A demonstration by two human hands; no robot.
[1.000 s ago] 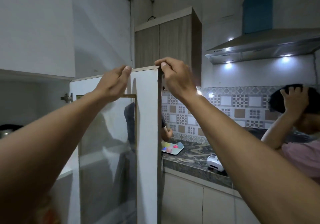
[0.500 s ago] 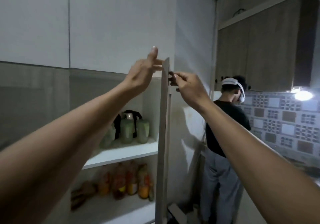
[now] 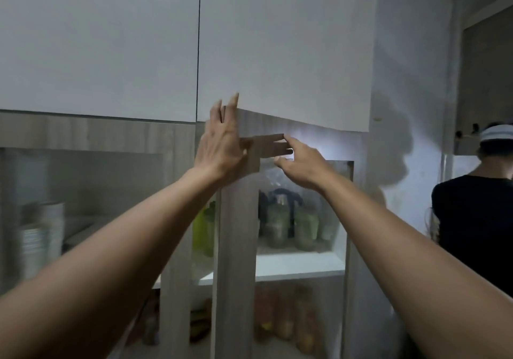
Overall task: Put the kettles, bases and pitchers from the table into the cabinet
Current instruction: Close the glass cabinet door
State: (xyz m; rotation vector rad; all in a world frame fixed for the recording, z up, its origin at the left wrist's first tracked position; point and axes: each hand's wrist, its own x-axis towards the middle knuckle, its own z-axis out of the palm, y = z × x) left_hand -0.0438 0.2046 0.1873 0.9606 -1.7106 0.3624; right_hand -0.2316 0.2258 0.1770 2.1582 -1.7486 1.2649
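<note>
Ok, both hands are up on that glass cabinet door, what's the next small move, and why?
Probably push the glass door gently shut. The left hand and right hand rest straight-fingered at its top rail, a gap beside its left edge shows a green pitcher, and more vessels already stand on the shelf behind the glass.
</note>
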